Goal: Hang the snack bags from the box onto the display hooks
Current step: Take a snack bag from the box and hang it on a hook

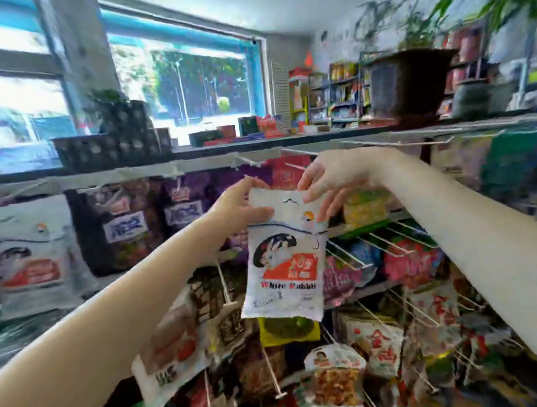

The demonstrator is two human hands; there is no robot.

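Both hands — left (243,203), right (328,175) — pinching bag (284,262) top corners; keep level, thread hole onto hook (298,151) at 12 o'clock.

Your left hand (237,207) and right hand (331,178) pinch the white snack bag's (284,259) top corners, holding it before the far display hooks (291,153).

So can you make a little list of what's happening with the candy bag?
held item: white plastic candy bag with a rabbit picture and red label
left hand: pinches the bag's top left corner
right hand: pinches the bag's top right corner
bag position: raised in front of the white wire display hooks, not yet hung
matching bag: same white rabbit bag hanging far left
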